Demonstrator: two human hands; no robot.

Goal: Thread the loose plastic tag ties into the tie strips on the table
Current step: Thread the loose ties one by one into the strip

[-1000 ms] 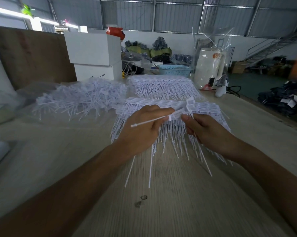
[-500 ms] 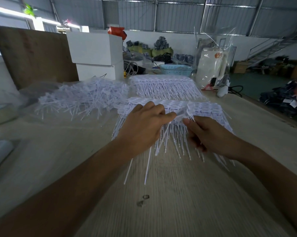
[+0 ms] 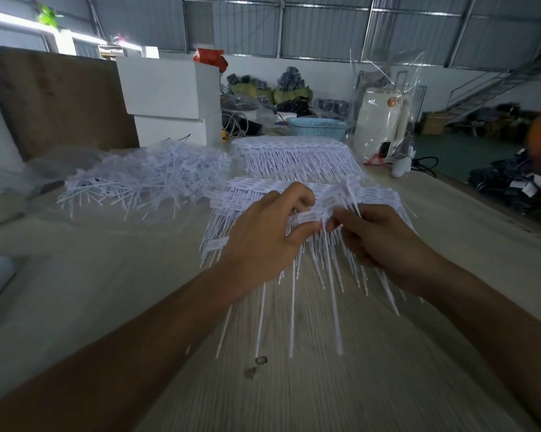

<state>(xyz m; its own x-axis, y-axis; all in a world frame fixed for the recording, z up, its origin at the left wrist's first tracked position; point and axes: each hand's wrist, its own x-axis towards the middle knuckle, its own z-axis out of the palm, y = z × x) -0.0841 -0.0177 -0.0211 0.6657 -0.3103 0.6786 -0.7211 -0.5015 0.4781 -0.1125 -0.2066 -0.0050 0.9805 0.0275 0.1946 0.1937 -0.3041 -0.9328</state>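
At the middle of a pale wood-grain surface [image 3: 325, 385], two hands meeting over a white fan of tie strips [image 3: 375, 194]. Left hand [image 3: 263, 238] with fingers curled, thumb and forefinger pinching the flat head of one plastic tag tie [image 3: 306, 217]. Right hand [image 3: 378, 241] just beside it, fingertips nipping a small bunch of strip heads lifted off the pile. Thumb tips almost touching, probably so the tie's end can be fed straight into a strip held steady at the same height. Thin white tails hanging down and toward the viewer from under both hands, splayed like a fringe, likely left free so nothing tangles while threading.

To the left, well apart from the hands, a loose heap of tag ties [image 3: 144, 179] on clear plastic sheeting, within easy reach for the left hand. Behind the worked fan, a second neat row of strips [image 3: 297, 154], seemingly finished and set out of the way, though that cannot be confirmed.

Further back: stacked white boxes [image 3: 172, 101], a brown board [image 3: 54, 98] leaning upright, a light blue basket [image 3: 317, 127], a pale appliance wrapped in clear plastic [image 3: 381, 123]. Warehouse walls and a metal stair beyond.

Small rectangular labels on the tie heads, with faint marks too blurred to read. No brand or legible writing anywhere in view.
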